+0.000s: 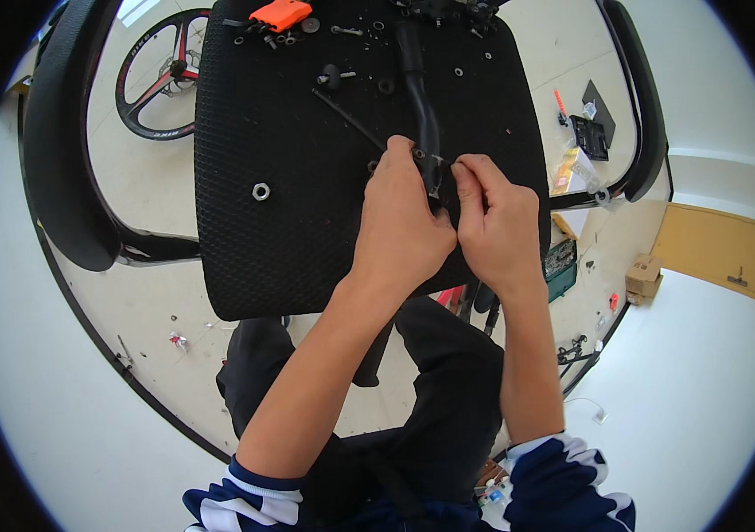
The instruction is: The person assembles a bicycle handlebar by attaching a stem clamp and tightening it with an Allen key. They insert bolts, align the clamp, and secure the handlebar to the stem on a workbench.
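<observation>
A black bent tube (424, 111) lies lengthwise on the black chair seat (289, 257), its thicker sleeve at the far end. My left hand (402, 217) is closed round the near end, beside a shiny, notched-looking tip. Just right of that tip my right hand (500, 226) pinches with thumb and forefinger; whatever is between them is too small or hidden to name. A thin black rod (346, 118) points toward my left fingers. Near my left fingertips is a small ring-shaped part (419, 154). A silver hex nut (260, 191) sits apart on the left.
Orange pieces (280, 14), washers, a black knob with a bolt (333, 77) and dark metal parts (453, 9) occupy the seat's far side. Armrests flank it, left (67, 133) and right (643, 106). A three-spoke wheel (165, 75) and an open tool case (588, 137) are on the floor.
</observation>
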Demonstrator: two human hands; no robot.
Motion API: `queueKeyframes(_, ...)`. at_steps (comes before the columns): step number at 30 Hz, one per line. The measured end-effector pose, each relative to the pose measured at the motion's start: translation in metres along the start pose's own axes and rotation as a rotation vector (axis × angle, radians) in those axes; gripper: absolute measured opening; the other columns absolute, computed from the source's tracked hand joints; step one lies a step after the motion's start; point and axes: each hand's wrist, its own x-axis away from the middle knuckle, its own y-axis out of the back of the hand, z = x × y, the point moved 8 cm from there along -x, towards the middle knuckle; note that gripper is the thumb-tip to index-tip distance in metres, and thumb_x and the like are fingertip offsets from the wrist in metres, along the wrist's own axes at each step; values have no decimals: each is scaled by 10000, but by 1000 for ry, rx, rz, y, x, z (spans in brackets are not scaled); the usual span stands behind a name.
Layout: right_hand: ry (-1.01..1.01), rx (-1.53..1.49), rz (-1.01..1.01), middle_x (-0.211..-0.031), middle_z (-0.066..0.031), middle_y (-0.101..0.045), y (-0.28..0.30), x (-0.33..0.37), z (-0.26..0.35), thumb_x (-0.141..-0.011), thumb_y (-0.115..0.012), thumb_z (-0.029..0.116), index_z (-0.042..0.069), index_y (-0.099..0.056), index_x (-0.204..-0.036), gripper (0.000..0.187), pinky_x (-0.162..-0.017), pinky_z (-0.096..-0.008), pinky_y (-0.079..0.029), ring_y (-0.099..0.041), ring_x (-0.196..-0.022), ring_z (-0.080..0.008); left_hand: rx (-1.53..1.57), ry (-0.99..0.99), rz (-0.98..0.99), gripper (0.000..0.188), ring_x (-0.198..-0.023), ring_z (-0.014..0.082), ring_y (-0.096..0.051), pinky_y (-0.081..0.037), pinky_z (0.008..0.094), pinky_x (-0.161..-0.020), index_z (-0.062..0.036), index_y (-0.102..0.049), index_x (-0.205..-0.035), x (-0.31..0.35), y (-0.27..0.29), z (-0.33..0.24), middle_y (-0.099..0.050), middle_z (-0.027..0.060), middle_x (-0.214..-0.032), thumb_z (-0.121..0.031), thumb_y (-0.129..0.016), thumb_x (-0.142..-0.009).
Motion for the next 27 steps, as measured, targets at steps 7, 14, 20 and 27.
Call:
queueKeyframes(7, 518, 172, 222, -711, -166, -641, -2, -16, 12, -936, -645, 75, 3, -585, -1031, 134, -514, -397, -493, -664, -633, -338, 77, 120, 198, 370, -658, 231, -586, -480, 339, -648, 11, -500, -1071, -5, 15, 2, -537, 106, -745, 48, -667, -743)
queueKeyframes(14, 1238, 416, 504, -607, -7, -490, -4, -23, 19, -883, -704, 167, 22, -644, -1028, 213, -373, -286, -356, -551, -436, -145, 53, 155, 488, 439, -681, 223, -541, -445, 333, -670, -15, -516, -1150, -4, 23, -1, -514, 93, -755, 34, -665, -740)
queueKeyframes(20, 1524, 446, 520, -584, 22, -382, -7, -22, 20, -810, -796, 213, 63, -603, -919, 267, -368, -270, -302, -456, -428, -100, -14, 155, 599, 450, -691, 231, -528, -428, 334, -656, -22, -515, -1153, -4, 21, -1, -485, 95, -756, 25, -657, -729)
queueKeyframes(27, 691, 310, 426, -758, -46, -557, 23, -49, 3, -861, -772, 262, 52, -621, -961, 277, -577, -286, -478, -614, -669, -161, 51, 86, 515, 405, -668, 219, -514, -430, 330, -655, -16, -527, -1106, -4, 26, -1, -476, 87, -738, 8, -671, -728)
